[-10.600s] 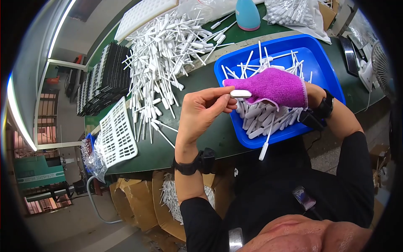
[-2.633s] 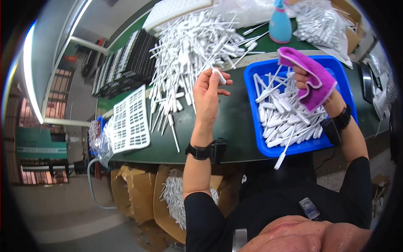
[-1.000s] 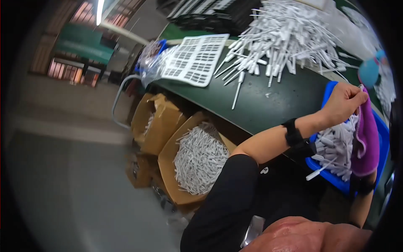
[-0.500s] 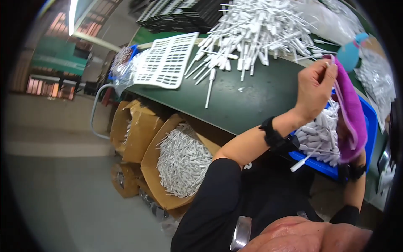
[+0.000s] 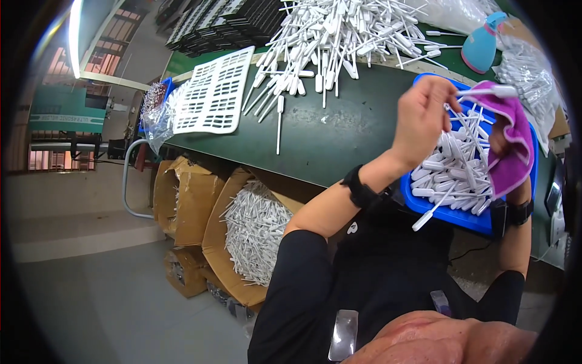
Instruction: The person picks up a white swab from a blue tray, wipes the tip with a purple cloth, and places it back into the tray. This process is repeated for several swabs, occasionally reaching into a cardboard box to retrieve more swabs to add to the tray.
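Note:
My left hand (image 5: 424,115) is closed in a pinch on the thin stem of a white plastic dropper pipette (image 5: 502,91). The pipette's bulb points right, against the upper edge of a purple cloth (image 5: 515,130). The cloth drapes over my right hand (image 5: 498,142), whose fingers it mostly hides; the hand appears to hold it from below. Beneath both hands sits a blue bin (image 5: 445,217) with many loose pipettes (image 5: 445,173). One pipette (image 5: 424,219) sticks out over the bin's near rim.
A large heap of pipettes (image 5: 339,36) covers the far side of the green table (image 5: 339,133). Left of it lie a white slotted panel (image 5: 212,97) and stacked black trays (image 5: 224,27). A teal spray bottle (image 5: 482,48) stands far right. Cardboard boxes (image 5: 212,236) stand below the table's left edge.
My left hand has moved left, away from the cloth, and a pipette now shows between it and the cloth. The cloth has opened and folded differently, and the view has shifted.

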The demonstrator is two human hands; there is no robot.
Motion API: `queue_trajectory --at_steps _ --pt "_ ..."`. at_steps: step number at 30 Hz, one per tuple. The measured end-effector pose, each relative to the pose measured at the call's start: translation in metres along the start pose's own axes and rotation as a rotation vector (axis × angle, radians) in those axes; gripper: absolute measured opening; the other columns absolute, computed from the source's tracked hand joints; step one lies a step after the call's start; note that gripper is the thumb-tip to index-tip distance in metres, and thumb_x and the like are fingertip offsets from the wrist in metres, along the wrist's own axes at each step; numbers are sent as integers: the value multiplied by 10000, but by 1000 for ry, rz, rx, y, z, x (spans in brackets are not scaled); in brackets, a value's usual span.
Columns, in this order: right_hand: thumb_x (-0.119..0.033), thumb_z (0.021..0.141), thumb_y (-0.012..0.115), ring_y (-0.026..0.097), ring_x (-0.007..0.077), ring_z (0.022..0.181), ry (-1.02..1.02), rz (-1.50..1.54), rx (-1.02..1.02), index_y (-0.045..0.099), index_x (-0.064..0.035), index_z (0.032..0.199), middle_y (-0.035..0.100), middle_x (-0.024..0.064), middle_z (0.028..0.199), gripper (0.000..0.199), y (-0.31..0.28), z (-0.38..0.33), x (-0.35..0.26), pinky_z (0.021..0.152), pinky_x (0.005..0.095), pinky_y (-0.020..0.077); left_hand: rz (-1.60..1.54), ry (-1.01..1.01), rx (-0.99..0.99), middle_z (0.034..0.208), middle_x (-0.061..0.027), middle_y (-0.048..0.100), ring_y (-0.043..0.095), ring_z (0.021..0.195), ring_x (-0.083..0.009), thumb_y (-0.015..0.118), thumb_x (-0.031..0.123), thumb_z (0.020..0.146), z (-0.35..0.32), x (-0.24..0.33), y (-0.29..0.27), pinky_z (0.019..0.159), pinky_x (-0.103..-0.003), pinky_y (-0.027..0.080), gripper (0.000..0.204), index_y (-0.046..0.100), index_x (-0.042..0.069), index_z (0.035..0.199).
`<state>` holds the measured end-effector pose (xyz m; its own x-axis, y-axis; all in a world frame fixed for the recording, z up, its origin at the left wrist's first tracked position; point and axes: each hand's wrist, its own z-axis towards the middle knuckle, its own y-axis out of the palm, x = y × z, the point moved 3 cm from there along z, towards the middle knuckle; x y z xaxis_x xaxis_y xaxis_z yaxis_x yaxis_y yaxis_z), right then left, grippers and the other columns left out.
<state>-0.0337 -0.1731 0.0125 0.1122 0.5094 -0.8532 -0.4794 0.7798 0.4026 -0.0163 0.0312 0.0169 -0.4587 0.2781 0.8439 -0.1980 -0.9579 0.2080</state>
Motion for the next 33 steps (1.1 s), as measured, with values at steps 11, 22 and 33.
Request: queue_trajectory --at_steps 11,22,33 --pt "-97 937 505 579 88 888 -9 -216 303 413 -79 1376 569 43 1089 450 8 26 14 807 215 488 -109 -454 69 722 -8 580 478 515 -31 482 245 990 -13 -6 -30 416 -167 355 231 581 36 986" --pt "-119 915 533 546 44 747 285 -394 338 485 -118 1323 568 -20 896 410 -5 11 -23 570 174 461 12 -406 -1 663 12 523 428 510 -31 493 193 984 -14 -8 -19 436 -173 327 201 585 15 997" --pt "-113 939 520 585 128 1009 -139 -686 406 367 -75 1400 551 87 1223 487 -5 12 -19 825 214 504 1305 -132 53 757 -149 645 617 693 -357 603 344 878 1 13 -88 609 -420 473 313 646 38 821"
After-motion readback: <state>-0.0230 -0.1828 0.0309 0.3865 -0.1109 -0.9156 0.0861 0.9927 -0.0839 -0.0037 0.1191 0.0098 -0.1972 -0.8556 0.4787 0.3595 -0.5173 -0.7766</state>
